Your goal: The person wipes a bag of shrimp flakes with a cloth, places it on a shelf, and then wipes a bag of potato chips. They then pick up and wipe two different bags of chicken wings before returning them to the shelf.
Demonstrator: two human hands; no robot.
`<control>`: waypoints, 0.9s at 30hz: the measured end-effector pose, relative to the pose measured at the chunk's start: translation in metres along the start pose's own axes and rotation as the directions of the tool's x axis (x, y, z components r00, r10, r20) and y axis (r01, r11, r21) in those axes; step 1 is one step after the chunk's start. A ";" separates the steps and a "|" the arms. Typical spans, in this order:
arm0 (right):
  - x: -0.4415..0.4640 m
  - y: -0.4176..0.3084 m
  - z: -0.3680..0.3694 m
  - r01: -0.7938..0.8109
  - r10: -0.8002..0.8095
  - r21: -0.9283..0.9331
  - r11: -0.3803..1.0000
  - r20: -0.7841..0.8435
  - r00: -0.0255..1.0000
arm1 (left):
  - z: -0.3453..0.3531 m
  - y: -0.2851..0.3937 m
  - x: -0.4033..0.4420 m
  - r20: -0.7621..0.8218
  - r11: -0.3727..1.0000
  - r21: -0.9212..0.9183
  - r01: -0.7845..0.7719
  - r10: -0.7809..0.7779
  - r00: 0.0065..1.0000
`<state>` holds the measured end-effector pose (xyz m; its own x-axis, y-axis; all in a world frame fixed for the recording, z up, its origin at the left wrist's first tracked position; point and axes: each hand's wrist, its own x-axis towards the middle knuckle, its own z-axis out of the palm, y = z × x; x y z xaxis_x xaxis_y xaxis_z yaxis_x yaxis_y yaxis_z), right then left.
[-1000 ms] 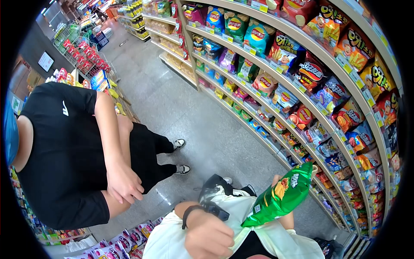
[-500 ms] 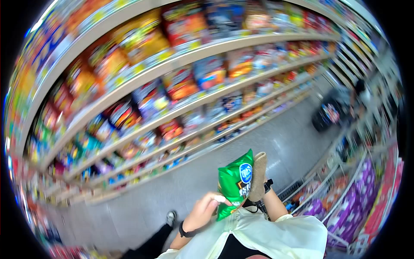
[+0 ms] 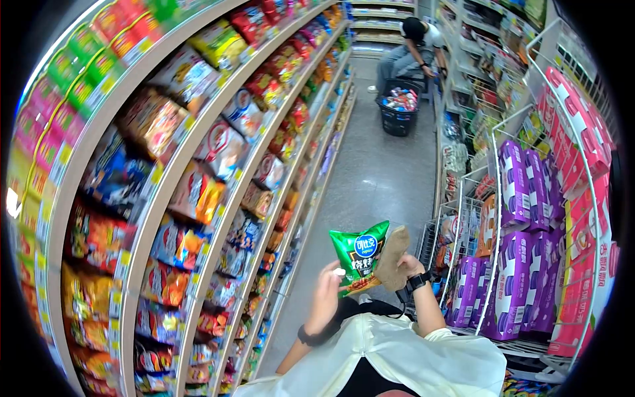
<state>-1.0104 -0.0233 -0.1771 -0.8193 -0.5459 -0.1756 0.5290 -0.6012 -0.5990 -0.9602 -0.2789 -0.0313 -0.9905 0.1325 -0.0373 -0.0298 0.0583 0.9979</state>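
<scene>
A green bag of chips (image 3: 345, 259) with a blue oval logo is held upright in front of my chest. My left hand (image 3: 324, 299), with something white on one fingertip, grips the bag at its lower left edge. In my right hand (image 3: 411, 266) is a beige-brown folded cloth (image 3: 393, 259), pressed against the right side of the bag. A dark watch (image 3: 418, 281) sits on the right wrist.
Tall shelves of snack bags (image 3: 178, 251) line the left side. Wire racks with purple packs (image 3: 516, 284) and pink packs (image 3: 575, 119) stand close on the right. Up the aisle (image 3: 370, 178), a person (image 3: 423, 49) sits by a black basket (image 3: 399, 122) of goods.
My view has swung to look along the aisle, so shelves, person and basket sit elsewhere in it. The chip bag faces me more squarely, and the cloth is tilted more over its edge.
</scene>
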 end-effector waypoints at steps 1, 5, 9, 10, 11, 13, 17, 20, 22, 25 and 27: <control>-0.001 -0.003 -0.007 -0.029 0.029 0.004 1.000 -0.072 0.997 | 0.005 -0.003 0.014 0.027 0.999 -0.020 0.031 -0.031 0.999; 0.005 -0.016 -0.037 -0.032 0.053 0.076 0.997 -0.288 0.956 | 0.014 -0.030 0.082 0.161 0.991 0.001 0.131 -0.130 0.978; 0.032 -0.062 -0.046 -0.105 0.046 -0.118 0.987 -0.420 0.906 | 0.014 -0.065 0.156 0.280 0.962 -0.011 0.274 -0.260 0.924; 0.045 -0.071 -0.053 -0.093 0.032 -0.123 0.988 -0.428 0.903 | 0.013 -0.072 0.179 0.315 0.948 -0.029 0.318 -0.294 0.903; 0.060 -0.080 -0.058 -0.114 0.031 -0.169 0.979 -0.429 0.903 | 0.012 -0.076 0.201 0.310 0.939 -0.059 0.338 -0.304 0.901; 0.097 -0.105 -0.055 -0.140 0.026 -0.230 0.963 -0.439 0.898 | 0.001 -0.082 0.255 0.388 0.969 -0.009 0.246 -0.224 0.894; 0.179 -0.157 -0.063 -0.240 0.086 -0.348 0.906 -0.403 0.911 | -0.021 -0.074 0.355 0.453 0.979 0.040 0.199 -0.195 0.870; 0.238 -0.192 -0.072 -0.208 0.013 -0.524 0.826 -0.351 0.936 | -0.032 -0.073 0.428 0.470 0.963 0.011 0.268 -0.242 0.849; 0.269 -0.213 -0.080 -0.178 -0.012 -0.580 0.795 -0.309 0.951 | -0.035 -0.064 0.467 0.490 0.986 0.140 0.085 -0.144 0.860; 0.310 -0.235 -0.087 0.086 -0.356 -0.836 0.541 -0.135 0.925 | -0.026 -0.072 0.524 0.515 0.986 0.156 0.058 -0.132 0.847; 0.335 -0.250 -0.113 0.072 -0.353 -0.881 0.467 -0.111 0.929 | -0.016 -0.072 0.562 0.527 0.975 0.220 -0.016 -0.106 0.843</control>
<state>-1.4418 0.0101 -0.1745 -0.9724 -0.2302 -0.0389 -0.0067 0.1942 -0.9809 -1.5165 -0.2247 -0.1237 -0.7609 0.6275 -0.1652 0.0160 0.2727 0.9620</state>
